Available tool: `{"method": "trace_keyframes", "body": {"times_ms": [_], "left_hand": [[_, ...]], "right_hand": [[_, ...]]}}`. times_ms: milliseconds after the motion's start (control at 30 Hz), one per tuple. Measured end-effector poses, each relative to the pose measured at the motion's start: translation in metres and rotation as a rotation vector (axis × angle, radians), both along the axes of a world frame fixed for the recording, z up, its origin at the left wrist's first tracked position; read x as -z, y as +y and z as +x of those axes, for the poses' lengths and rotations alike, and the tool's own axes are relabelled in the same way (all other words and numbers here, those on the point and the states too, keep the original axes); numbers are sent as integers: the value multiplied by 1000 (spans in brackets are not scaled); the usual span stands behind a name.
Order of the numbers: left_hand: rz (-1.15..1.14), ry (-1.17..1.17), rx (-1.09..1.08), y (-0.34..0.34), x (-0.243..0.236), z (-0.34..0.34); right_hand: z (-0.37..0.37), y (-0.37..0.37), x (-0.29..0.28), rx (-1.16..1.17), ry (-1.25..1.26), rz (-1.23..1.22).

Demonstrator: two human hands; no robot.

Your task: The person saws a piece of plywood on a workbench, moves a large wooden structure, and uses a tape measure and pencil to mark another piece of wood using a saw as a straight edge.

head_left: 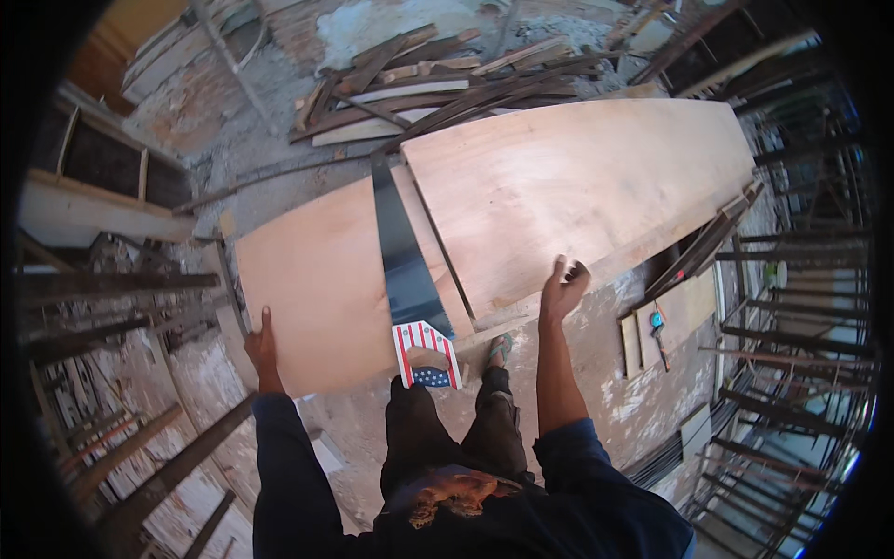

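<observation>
At the left edge of a smaller plywood sheet point(312, 270), my left hand point(264, 352) grips the rim, thumb up on the near corner side; the other fingers are mostly hidden. My right hand point(563, 293) hovers near the front edge of a larger plywood sheet point(577, 186), fingers loosely curled and apart, holding nothing visible. Between the two sheets lies a handsaw point(405, 256), its dark blade pointing away from me. The saw's handle point(402, 345), striped red and white with a starred blue part, sticks out over the near edge by my legs.
Scrap lumber point(419, 88) is heaped beyond the sheets. Dark wooden beams and frames point(801, 279) stand along the right, with more beams point(121, 284) at left. A tape measure point(656, 320) rests on boards point(684, 312) on the floor at right. My sandalled foot point(500, 349) is beside the sheets.
</observation>
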State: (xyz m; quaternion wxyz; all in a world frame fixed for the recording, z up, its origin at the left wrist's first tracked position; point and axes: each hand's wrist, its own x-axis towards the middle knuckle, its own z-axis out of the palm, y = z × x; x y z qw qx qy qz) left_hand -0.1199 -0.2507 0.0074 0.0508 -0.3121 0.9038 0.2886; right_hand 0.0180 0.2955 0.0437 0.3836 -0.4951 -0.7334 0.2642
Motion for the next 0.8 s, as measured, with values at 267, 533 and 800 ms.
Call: {"method": "trace_keyframes", "body": {"times_ms": [267, 533, 800], "left_hand": [[-120, -63, -2, -13, 23, 3], [-65, -112, -52, -7, 27, 1], [-96, -167, -78, -16, 19, -3]], "right_hand": [[41, -20, 31, 51, -160, -546], [9, 59, 23, 177, 489, -1462], [-20, -41, -10, -612, -625, -571]]}}
